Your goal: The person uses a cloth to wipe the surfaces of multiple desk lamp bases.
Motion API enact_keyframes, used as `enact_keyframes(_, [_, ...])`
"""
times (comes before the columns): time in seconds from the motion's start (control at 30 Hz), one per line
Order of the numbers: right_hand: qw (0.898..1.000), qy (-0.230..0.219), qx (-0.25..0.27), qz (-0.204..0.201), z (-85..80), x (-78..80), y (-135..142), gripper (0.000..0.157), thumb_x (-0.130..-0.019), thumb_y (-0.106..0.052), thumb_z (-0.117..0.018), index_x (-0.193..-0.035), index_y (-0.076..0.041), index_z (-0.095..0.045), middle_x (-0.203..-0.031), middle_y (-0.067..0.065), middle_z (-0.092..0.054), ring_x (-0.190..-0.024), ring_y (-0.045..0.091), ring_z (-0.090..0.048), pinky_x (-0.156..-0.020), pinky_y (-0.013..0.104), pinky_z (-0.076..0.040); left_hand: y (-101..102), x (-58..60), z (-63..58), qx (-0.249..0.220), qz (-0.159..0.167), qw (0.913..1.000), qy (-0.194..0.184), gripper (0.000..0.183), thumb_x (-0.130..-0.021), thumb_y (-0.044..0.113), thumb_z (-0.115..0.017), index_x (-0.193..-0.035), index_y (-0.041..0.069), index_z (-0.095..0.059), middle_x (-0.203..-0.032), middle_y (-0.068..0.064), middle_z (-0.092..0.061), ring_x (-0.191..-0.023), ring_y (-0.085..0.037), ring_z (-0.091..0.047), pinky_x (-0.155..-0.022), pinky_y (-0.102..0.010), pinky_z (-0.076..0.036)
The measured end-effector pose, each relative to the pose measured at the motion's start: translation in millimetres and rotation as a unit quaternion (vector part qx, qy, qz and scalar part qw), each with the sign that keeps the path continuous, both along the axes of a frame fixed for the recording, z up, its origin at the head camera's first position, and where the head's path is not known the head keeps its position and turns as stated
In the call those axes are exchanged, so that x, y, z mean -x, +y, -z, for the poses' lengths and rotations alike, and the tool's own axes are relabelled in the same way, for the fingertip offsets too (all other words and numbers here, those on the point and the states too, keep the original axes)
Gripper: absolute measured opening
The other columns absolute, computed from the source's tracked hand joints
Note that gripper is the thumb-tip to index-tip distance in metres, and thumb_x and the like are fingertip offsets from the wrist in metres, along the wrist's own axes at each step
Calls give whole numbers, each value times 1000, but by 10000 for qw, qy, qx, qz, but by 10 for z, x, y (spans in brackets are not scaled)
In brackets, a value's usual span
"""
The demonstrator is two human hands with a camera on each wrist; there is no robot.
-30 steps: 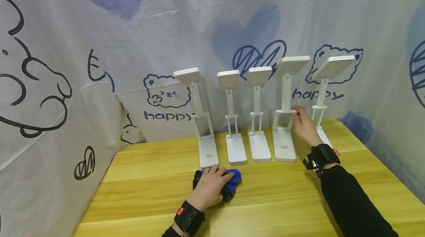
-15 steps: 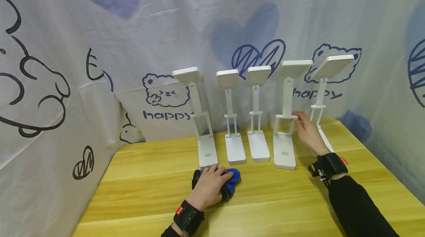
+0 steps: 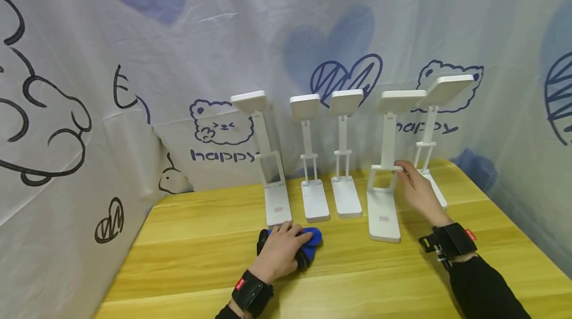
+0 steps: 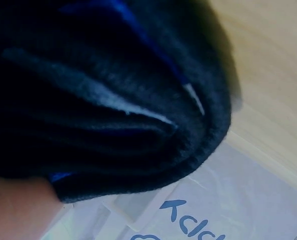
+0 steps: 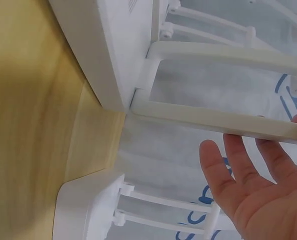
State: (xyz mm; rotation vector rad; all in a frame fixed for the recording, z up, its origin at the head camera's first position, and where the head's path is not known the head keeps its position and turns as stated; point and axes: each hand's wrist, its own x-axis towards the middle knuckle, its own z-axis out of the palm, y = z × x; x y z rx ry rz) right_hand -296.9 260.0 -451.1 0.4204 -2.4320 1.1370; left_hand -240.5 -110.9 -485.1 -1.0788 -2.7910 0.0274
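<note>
At lower centre, the left hand (image 3: 279, 253) curls over the blue-and-black cloth (image 3: 315, 237); right of centre, the right hand (image 3: 420, 192) pinches the white stand (image 3: 383, 205), other fingers loose, having just drawn it forward, out of line with the other stands (image 3: 347, 197).

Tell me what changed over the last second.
The fourth white stand from the left slid toward the person across the table. The right hand, already holding its crossbar, came back with it. Nothing was newly taken hold of or let go. The left hand stayed on the black and blue cloth, and the other four stands stayed in place.
</note>
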Motion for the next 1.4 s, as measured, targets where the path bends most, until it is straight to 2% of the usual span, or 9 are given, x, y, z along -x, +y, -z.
enact_keyframes(0.1, [9999, 40, 56, -91, 12, -52, -5, 43, -105, -24, -27, -143, -2, -31, -126, 28, -47, -114, 45, -43, -87, 55, -37, -1, 3, 9, 12, -5, 10000, -9, 63, -75, 7, -65, -135, 25, -54, -124, -4, -57, -117, -30, -44, -95, -53, -41])
enact_keyframes(0.3, [9999, 83, 22, -112, 12, -100, -5, 43, -105, -23, -29, -142, -2, -33, -125, 27, -49, -117, 46, -42, -94, 60, -36, 1, -2, -3, -37, 5, 10000, 48, 62, -76, 7, -65, -134, 25, -55, -123, -4, -58, -115, -29, -45, -94, -52, -42])
enact_keyframes(0.5, [9998, -88, -126, -147, -33, -141, 3, 43, -105, -25, -29, -140, -2, -36, -127, 28, -49, -115, 46, -43, -93, 60, -37, 0, -8, -26, -34, -37, 10000, 54, 62, -75, 7, -66, -134, 25, -55, -122, -5, -58, -115, -30, -45, -95, -52, -42])
enact_keyframes(0.67, [9992, -191, -107, -332, -41, -151, 19, 41, -105, -26, -27, -136, -2, -39, -122, 28, -50, -105, 42, -47, -82, 54, -40, 14, -5, -30, -44, -53, 9999, 81, 63, -74, 8, -68, -133, 25, -56, -121, -4, -58, -115, -29, -46, -94, -51, -42])
enact_keyframes(0.73, [9988, -299, -48, -387, -24, -149, 26, 40, -105, -28, -26, -130, -1, -43, -118, 27, -51, -100, 39, -48, -77, 51, -38, 19, -13, -29, -33, -33, 10000, 78, 63, -74, 8, -68, -134, 25, -55, -122, -4, -58, -115, -29, -46, -93, -51, -42])
enact_keyframes(0.87, [9973, -570, -3, -456, 20, -140, 24, 42, -105, -30, -24, -116, 2, -48, -114, 27, -51, -103, 40, -47, -81, 54, -37, 24, -27, -21, -10, -47, 10000, 57, 62, -76, 8, -67, -134, 25, -55, -123, -5, -58, -116, -31, -45, -94, -51, -42])
enact_keyframes(1.07, [9926, -1031, -99, -628, 127, -115, 13, 47, -105, -35, -20, -113, 1, -50, -113, 26, -54, -104, 41, -48, -83, 53, -37, 28, -33, -16, -30, -70, 9999, 69, 61, -77, 7, -66, -134, 25, -55, -122, -5, -58, -116, -31, -45, -93, -51, -42])
enact_keyframes(1.3, [9889, -988, -126, -1099, 267, -89, 23, 38, -105, -26, -24, -109, 1, -52, -107, 23, -57, -105, 38, -51, -88, 55, -39, 9, -23, -10, -127, -58, 9999, 35, 62, -75, 2, -65, -133, 24, -56, -121, -5, -58, -116, -30, -46, -95, -52, -42])
enact_keyframes(1.4, [9891, -912, -195, -1143, 298, -69, 50, 36, -105, -25, -27, -111, -2, -54, -108, 20, -60, -105, 34, -53, -89, 55, -42, 9, -19, -16, -153, -58, 9999, -5, 63, -76, 1, -64, -134, 23, -55, -122, -4, -58, -116, -29, -46, -96, -51, -42])
